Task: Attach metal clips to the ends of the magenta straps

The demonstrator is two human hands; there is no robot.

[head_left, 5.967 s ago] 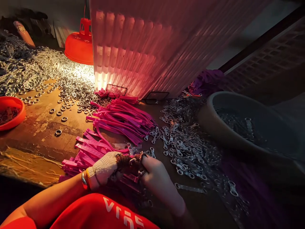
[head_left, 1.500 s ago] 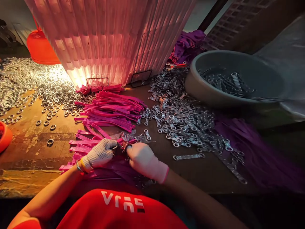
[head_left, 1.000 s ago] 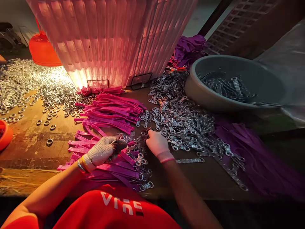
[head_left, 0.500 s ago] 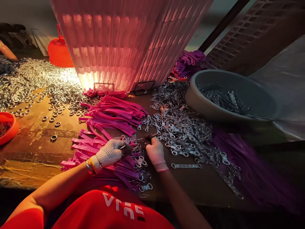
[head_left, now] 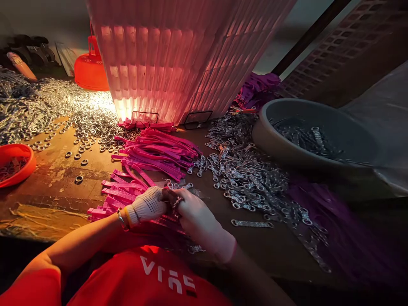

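My left hand (head_left: pixel 149 205), in a white dotted knit glove with darkened fingertips, is closed above the pink straps (head_left: pixel 127 187). Against it presses my right hand (head_left: pixel 200 216), also gloved and closed, with thumb and fingers together. Between the fingertips shows a bit of something small and shiny, mostly hidden by the gloves. Under and around both hands lie the pink straps in a fanned pile, some with metal-ring ends. Just beyond the fingers are a few metal links with ringed ends (head_left: pixel 178 185).
A large heap of ringed metal links (head_left: pixel 245 178) lies to the right, below a grey basin (head_left: pixel 287 151). Loose metal rings (head_left: pixel 95 127) spread left under a red lamp (head_left: pixel 92 70). A translucent corrugated panel (head_left: pixel 153 63) stands behind. An orange bowl (head_left: pixel 30 170) sits at left.
My right hand has moved left and come together with my left hand; before, they were apart with a dark gap between. The view has shifted slightly.
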